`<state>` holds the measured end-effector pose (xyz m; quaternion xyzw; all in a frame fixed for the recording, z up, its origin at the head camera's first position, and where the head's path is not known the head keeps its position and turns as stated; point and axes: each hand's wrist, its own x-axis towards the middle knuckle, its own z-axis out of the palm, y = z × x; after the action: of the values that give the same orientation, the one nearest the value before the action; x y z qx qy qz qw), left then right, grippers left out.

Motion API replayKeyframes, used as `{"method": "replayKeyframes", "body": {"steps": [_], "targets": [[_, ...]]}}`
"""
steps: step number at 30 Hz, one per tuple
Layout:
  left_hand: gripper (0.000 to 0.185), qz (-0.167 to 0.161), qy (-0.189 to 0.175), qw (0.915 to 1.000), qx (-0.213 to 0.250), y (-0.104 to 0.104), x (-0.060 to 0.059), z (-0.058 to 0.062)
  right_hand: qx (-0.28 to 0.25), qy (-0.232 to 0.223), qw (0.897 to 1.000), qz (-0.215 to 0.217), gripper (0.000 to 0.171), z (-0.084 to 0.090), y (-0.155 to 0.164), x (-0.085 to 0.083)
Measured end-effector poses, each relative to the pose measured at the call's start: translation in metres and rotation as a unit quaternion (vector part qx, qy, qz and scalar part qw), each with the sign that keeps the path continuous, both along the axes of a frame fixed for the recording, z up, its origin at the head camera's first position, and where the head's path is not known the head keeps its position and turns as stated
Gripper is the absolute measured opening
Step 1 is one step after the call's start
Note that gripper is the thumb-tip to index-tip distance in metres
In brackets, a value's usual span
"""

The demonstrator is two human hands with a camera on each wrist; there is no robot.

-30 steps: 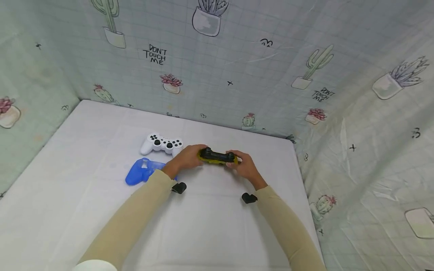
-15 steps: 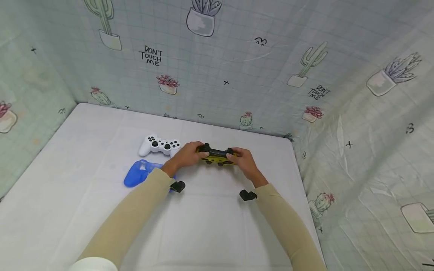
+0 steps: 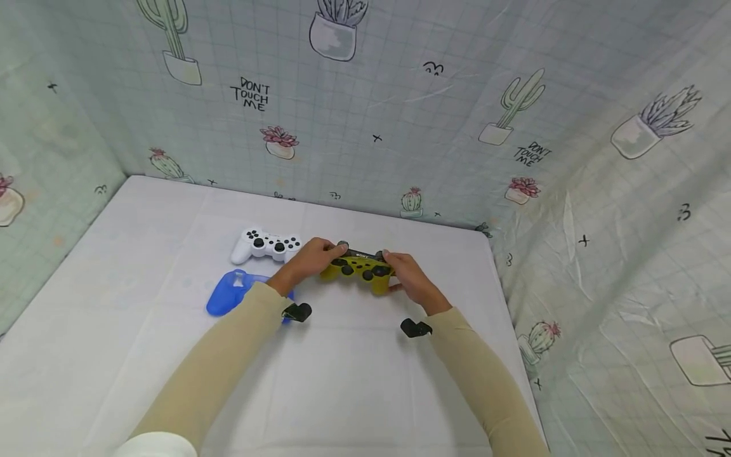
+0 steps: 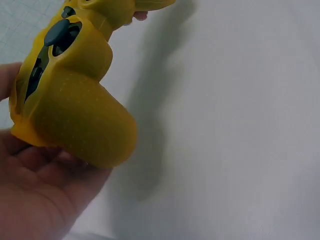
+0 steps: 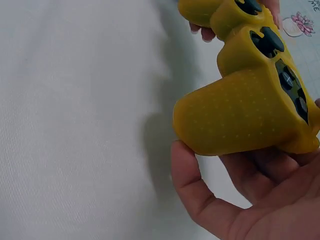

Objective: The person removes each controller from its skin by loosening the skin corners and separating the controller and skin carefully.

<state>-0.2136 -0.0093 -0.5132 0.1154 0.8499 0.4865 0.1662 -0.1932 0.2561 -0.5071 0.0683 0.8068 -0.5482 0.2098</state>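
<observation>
Between both hands is a black game controller (image 3: 362,255) in a yellow silicone cover (image 4: 85,115), its sticks and buttons showing through the openings. My left hand (image 3: 313,257) grips its left end, thumb along the top edge and fingers beneath. The right hand (image 3: 412,278) grips the other end, with the thumb near the top edge and fingers curled under the yellow handle (image 5: 225,112). Below it in both wrist views a shadow falls on the white tabletop. To the left of it lie a white game controller (image 3: 265,246) and a blue silicone cover (image 3: 231,292), partly hidden by the left arm.
A white-covered table (image 3: 342,381) spreads beneath the hands. Curtains printed with cacti (image 3: 365,114) rise along its back and both sides. Small black devices stick out at the left wrist (image 3: 298,311) and right wrist (image 3: 415,328).
The yellow-covered controller has tipped from showing its black top edge to showing its button face. Both thumbs have come round onto its upper edge, and the head view has shifted slightly.
</observation>
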Motion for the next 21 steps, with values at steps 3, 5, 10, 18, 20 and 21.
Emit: {"method": "replayKeyframes", "body": {"steps": [3,5,10,18,20,21], "targets": [[0.06,0.022,-0.023,0.9995,-0.002,0.001,0.0,-0.002,-0.003,-0.022,1.0,-0.007,0.065,0.0,0.0,0.0],[0.061,0.035,-0.04,0.9986,0.0,0.001,0.001,-0.002,-0.008,-0.035,0.999,-0.016,0.068,0.0,0.0,0.0],[0.062,0.05,-0.072,0.9961,0.014,0.002,0.002,-0.004,-0.016,-0.055,0.998,-0.03,0.071,-0.001,0.001,-0.001],[0.067,0.022,-0.066,0.9967,0.044,0.001,0.002,-0.011,-0.005,-0.053,0.998,-0.04,0.067,-0.005,0.001,0.0],[0.066,0.011,-0.063,0.9968,0.048,0.0,0.003,-0.012,-0.001,-0.052,0.998,-0.043,0.067,-0.007,0.001,0.0],[0.065,0.006,-0.063,0.9967,0.05,0.0,0.003,-0.013,0.002,-0.05,0.998,-0.043,0.066,-0.007,0.001,0.0]]}}
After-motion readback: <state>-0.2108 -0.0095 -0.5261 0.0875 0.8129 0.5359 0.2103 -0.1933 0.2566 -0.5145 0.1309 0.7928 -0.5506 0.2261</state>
